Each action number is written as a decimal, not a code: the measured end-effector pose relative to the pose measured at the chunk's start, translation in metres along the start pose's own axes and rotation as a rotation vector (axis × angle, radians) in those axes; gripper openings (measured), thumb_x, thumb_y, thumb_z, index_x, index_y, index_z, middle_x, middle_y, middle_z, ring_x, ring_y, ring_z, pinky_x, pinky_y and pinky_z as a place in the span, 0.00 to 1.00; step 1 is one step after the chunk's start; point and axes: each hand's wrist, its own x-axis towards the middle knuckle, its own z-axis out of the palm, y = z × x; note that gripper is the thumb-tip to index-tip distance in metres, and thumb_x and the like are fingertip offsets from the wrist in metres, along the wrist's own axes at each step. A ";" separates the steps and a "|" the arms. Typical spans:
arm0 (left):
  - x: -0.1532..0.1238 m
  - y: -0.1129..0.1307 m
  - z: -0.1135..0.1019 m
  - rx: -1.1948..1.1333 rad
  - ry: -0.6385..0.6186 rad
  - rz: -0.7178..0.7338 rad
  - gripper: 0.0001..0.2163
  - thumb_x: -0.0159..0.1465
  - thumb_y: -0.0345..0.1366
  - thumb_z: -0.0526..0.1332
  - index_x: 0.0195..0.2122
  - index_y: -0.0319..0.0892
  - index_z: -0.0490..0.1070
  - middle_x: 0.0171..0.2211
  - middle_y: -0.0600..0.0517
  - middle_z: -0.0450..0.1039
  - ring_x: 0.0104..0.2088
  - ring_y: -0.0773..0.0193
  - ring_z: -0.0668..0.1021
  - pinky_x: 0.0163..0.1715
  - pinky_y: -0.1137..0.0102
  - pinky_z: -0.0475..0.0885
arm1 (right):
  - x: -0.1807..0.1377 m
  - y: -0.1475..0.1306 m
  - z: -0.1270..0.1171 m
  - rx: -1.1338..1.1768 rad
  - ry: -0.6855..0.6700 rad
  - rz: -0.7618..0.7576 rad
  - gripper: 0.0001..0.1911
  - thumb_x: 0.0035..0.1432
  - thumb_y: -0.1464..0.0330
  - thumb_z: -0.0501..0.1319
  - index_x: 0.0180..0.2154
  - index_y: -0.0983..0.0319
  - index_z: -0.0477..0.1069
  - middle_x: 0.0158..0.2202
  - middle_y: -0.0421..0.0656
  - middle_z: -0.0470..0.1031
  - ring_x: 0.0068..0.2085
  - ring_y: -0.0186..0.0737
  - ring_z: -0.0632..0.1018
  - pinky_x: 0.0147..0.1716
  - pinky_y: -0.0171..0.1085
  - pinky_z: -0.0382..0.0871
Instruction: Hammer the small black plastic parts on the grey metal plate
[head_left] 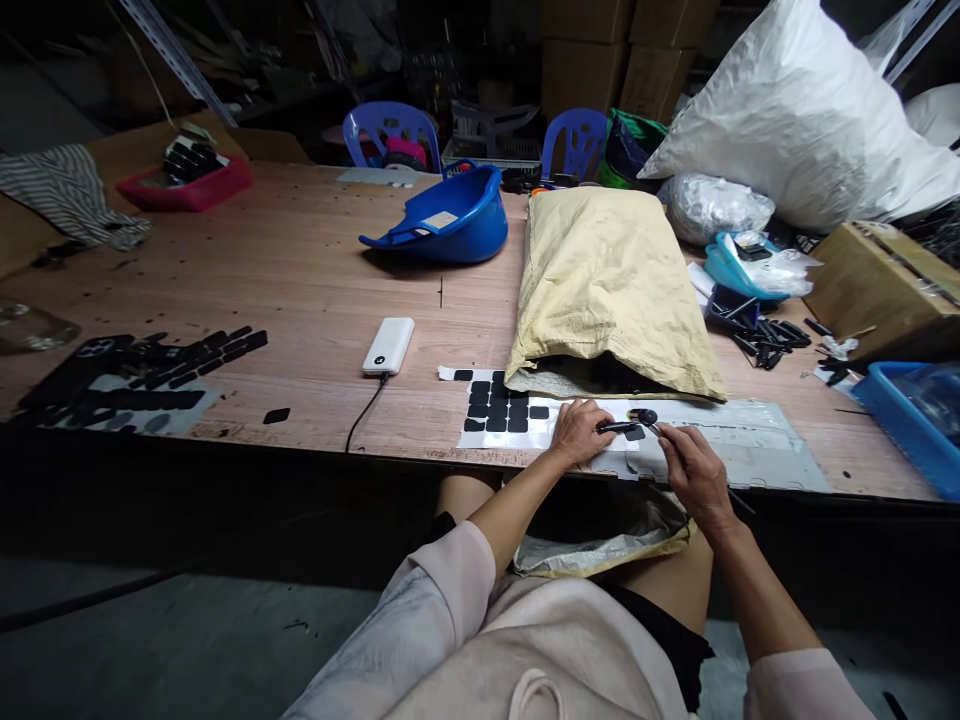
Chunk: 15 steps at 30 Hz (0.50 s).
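Note:
At the table's front edge, my left hand point(579, 432) is closed on a small glossy black piece point(618, 427), its fingertips over the white backing sheet. My right hand point(694, 470) pinches a thin stick-like tool point(657, 431). A dark end point(741, 503) sticks out behind that hand; the exact kind of tool is too small to tell. The tool's tip meets a small rounded black part point(643, 415) at the end of the glossy piece. Left of my left hand, rows of black rounded-square stickers point(498, 402) lie on white backing.
A yellow woven sack point(600, 280) lies just beyond my hands, its mouth toward me. Another open sack point(607, 555) rests across my lap. A white power bank point(388, 346) with a cable sits left. Loose black parts point(772, 340) and a blue tray point(911, 430) are right.

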 end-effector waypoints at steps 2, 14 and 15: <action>0.000 0.000 -0.001 -0.007 -0.007 -0.004 0.08 0.63 0.38 0.69 0.44 0.48 0.83 0.41 0.51 0.78 0.49 0.54 0.75 0.53 0.59 0.66 | -0.001 0.000 0.002 -0.020 -0.028 0.006 0.17 0.72 0.62 0.54 0.54 0.55 0.77 0.42 0.46 0.80 0.43 0.43 0.81 0.41 0.39 0.75; 0.000 0.000 0.000 -0.044 -0.015 -0.021 0.07 0.63 0.38 0.70 0.42 0.49 0.82 0.41 0.51 0.78 0.49 0.55 0.74 0.53 0.59 0.65 | 0.007 -0.016 0.006 0.002 -0.103 -0.025 0.17 0.71 0.63 0.55 0.55 0.53 0.77 0.41 0.45 0.79 0.42 0.43 0.81 0.41 0.39 0.75; 0.001 -0.001 0.000 -0.043 -0.014 -0.023 0.07 0.63 0.38 0.70 0.43 0.50 0.82 0.41 0.51 0.78 0.49 0.54 0.74 0.53 0.59 0.66 | 0.007 -0.016 0.007 -0.009 -0.126 -0.033 0.17 0.71 0.63 0.55 0.55 0.53 0.77 0.40 0.45 0.79 0.42 0.42 0.81 0.39 0.38 0.75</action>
